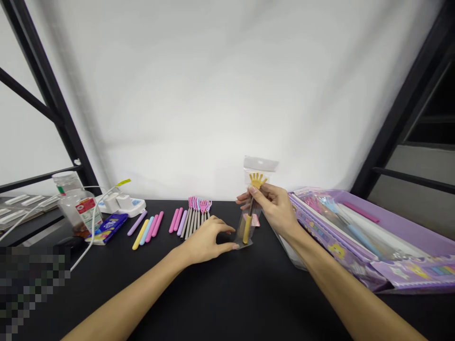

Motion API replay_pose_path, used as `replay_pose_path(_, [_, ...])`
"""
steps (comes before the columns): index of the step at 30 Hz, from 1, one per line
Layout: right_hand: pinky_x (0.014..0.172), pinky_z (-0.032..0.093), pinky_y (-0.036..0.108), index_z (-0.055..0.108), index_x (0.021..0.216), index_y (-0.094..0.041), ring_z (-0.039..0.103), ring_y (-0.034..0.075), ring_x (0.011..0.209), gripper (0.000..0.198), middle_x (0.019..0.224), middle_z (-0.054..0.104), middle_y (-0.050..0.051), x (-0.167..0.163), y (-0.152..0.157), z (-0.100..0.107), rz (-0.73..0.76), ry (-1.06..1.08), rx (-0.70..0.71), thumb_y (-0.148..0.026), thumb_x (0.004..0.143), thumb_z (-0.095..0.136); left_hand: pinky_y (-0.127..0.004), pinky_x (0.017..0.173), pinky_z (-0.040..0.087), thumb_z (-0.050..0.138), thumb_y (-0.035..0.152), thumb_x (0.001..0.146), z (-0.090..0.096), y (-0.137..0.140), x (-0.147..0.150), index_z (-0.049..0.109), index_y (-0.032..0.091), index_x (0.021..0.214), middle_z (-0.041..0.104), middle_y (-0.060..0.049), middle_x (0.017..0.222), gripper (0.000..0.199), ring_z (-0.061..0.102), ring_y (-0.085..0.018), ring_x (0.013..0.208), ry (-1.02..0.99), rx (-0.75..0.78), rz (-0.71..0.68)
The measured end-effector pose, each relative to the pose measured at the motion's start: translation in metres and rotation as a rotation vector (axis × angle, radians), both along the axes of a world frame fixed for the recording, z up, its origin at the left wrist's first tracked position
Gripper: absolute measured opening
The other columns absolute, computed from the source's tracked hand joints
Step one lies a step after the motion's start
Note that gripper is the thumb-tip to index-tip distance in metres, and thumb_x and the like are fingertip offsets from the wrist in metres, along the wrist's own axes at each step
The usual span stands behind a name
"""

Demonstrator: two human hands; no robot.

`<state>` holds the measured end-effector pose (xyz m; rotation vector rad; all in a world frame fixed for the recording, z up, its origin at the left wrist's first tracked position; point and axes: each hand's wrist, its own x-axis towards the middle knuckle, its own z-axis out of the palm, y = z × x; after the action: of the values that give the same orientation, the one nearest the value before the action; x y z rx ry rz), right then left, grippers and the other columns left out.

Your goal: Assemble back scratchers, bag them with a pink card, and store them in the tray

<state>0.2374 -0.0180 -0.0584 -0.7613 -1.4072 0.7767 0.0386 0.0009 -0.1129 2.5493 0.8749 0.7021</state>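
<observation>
A yellow hand-shaped back scratcher (246,229) stands nearly upright inside a clear plastic bag (261,164). My right hand (275,204) pinches it through the bag, just below the yellow claw. Low on the left side, my left hand (208,240) has its thumb and fingers apart, with the thumb tip at the bag's bottom corner; whether it touches cannot be made out. Behind that hand lie several back scratcher rods (194,220) with pink, purple and blue claws. Loose pink handles (174,220) and a purple handle (182,222) rest beside them.
More coloured handles (149,229) lie farther left. A purple box (355,201) with bagged back scratchers stands at right. At left are a plastic bottle (76,206), a power strip (137,207), a white cable (94,227) and a blue packet (112,227). A white wall (213,94) rises behind.
</observation>
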Motion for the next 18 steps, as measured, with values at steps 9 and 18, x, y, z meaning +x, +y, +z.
replay_pose_path(9, [0.062, 0.061, 0.033, 0.066, 0.083, -0.012, 0.072, 0.022, 0.071, 0.038, 0.078, 0.074, 0.01, -0.0012, 0.0005, -0.0034, 0.017, -0.033, -0.011, -0.05, 0.083, 0.066, -0.033, 0.089, 0.045, 0.064, 0.049, 0.084, -0.0085, 0.0023, 0.001, 0.07, 0.021, 0.11, 0.067, -0.007, 0.1, 0.039, 0.056, -0.022, 0.101, 0.003, 0.064, -0.05])
replay_pose_path(18, [0.065, 0.061, 0.035, 0.067, 0.078, -0.014, 0.072, 0.022, 0.069, 0.039, 0.079, 0.074, 0.01, -0.0019, -0.0022, -0.0054, 0.021, -0.066, -0.023, -0.052, 0.082, 0.066, -0.035, 0.09, 0.044, 0.063, 0.045, 0.086, -0.0021, -0.0042, 0.003, 0.068, 0.022, 0.114, 0.066, -0.008, 0.1, 0.037, 0.055, -0.023, 0.101, 0.003, 0.027, -0.072])
